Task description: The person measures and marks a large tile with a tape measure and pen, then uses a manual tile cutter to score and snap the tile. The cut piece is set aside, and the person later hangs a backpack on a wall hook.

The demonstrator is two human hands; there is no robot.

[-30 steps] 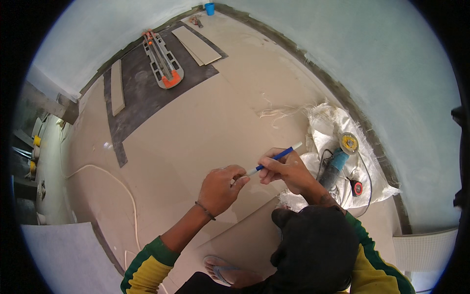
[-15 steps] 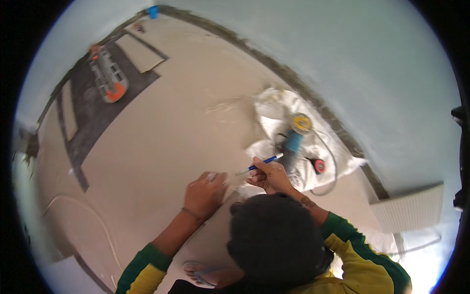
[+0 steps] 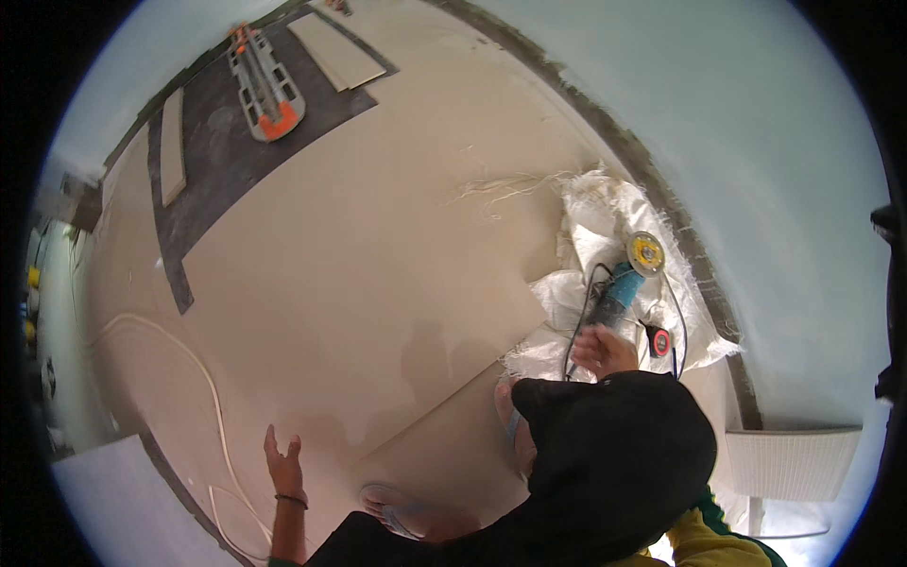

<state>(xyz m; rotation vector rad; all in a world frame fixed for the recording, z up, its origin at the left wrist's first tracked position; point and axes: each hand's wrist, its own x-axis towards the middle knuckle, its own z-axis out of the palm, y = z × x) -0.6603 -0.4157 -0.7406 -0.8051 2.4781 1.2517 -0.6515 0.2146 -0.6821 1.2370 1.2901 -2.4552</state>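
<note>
My left hand (image 3: 285, 468) is raised at lower left above the tan floor, fingers apart and empty. My right hand (image 3: 602, 352) hovers at or over the handle end of a teal angle grinder (image 3: 616, 299) with a yellow-centred disc (image 3: 645, 253); its loosely bent fingers are blurred, and whether they touch anything is unclear. The grinder rests on a crumpled white woven sack (image 3: 595, 213). A red-and-black tape measure (image 3: 659, 342) lies right of my hand, beside a thin dark blue item (image 3: 674, 364), perhaps the marker. My dark cap or hood hides my right forearm.
A tile cutter (image 3: 265, 85) and pale tile strips (image 3: 173, 146) lie on a dark mat (image 3: 217, 203) at upper left. A cream cable (image 3: 208, 378) curves across the left floor. A wall (image 3: 775, 189) bounds the right side. A ribbed panel (image 3: 794, 463) sits at lower right.
Both hands have separated. My left hand has dropped down and left, opening. My right hand has moved right toward the grinder, and the blue marker is no longer visible between its fingers.
</note>
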